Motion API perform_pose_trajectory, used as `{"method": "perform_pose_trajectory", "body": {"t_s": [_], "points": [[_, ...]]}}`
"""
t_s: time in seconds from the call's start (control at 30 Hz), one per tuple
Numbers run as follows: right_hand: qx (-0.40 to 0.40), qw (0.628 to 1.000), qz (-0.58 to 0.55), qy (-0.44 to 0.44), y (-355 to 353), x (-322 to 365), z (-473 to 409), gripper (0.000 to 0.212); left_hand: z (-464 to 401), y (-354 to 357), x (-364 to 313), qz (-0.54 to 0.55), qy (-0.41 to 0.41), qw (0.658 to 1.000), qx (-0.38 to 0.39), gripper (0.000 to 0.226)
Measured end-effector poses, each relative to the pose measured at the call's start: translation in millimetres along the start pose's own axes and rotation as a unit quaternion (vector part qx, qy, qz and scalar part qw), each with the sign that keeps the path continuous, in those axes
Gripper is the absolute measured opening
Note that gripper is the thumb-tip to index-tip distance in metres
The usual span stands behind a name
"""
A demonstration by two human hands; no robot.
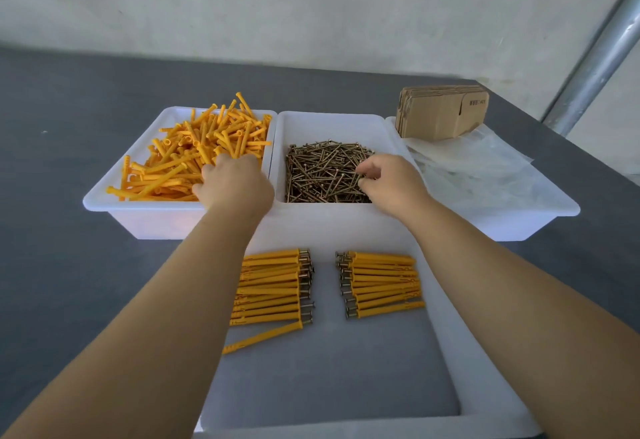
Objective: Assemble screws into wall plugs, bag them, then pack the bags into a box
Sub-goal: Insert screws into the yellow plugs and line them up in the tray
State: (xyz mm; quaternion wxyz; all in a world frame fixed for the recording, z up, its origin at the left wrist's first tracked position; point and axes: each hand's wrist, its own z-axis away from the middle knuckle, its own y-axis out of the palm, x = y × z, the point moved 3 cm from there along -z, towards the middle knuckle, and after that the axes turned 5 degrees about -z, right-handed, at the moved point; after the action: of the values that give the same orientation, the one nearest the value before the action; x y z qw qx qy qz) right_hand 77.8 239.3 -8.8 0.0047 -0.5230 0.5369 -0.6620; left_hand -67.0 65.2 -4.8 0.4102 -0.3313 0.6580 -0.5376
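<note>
Left hand (232, 185) reached into plug bin, fingers curled down among yellow wall plugs (194, 154); grip hidden, could not tell. Right hand (388, 182) pinched at screws (325, 175) in middle bin.

Risk: sharp screws tangled, several might lift together and drop.

Finished plug-and-screw sets (273, 286) lay in tray below both wrists. Clear bags (485, 171) and flat cardboard boxes (443, 112) sat past right hand. Nothing blocked reach.

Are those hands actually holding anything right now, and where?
The right hand pinches a screw at its fingertips; which end, unclear. The left hand is in the yellow wall plugs; its grip is hidden.
</note>
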Motion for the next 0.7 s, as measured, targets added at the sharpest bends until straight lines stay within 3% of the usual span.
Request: {"method": "perform_pose_trajectory", "body": {"t_s": [0.07,0.17,0.33,0.4,0.53,0.6,0.7], "points": [[0.101,0.99,0.089,0.037,3.9,7.2,-3.6,0.039,-4.9,4.2,4.7,-0.007,-0.028,0.998,0.061,0.035],[0.253,0.941,0.22,0.048,10.3,22.1,-7.4,0.04,-6.4,5.3,4.7,0.003,-0.027,0.997,0.075,0.034],[0.35,0.869,0.348,0.04,11.1,27.1,-9.4,0.04,-6.6,6.1,4.9,0.011,-0.002,0.997,0.073,0.036],[0.328,0.886,0.323,0.05,12.6,23.6,-11.5,0.038,-7.5,6.4,4.8,0.011,-0.005,0.996,0.085,0.038],[0.192,0.964,0.153,0.097,11.1,15.6,-17.0,0.038,-7.6,6.5,5.6,0.015,-0.041,0.995,0.089,0.041],[0.141,0.976,0.143,0.089,9.7,11.9,-15.2,0.03,-7.1,4.9,6.3,0.038,-0.052,0.997,0.037,0.039],[0.059,0.989,0.115,0.074,4.6,8.7,-12.2,0.023,-5.7,-4.2,7.9,0.07,-0.021,0.989,-0.129,0.026]]}}
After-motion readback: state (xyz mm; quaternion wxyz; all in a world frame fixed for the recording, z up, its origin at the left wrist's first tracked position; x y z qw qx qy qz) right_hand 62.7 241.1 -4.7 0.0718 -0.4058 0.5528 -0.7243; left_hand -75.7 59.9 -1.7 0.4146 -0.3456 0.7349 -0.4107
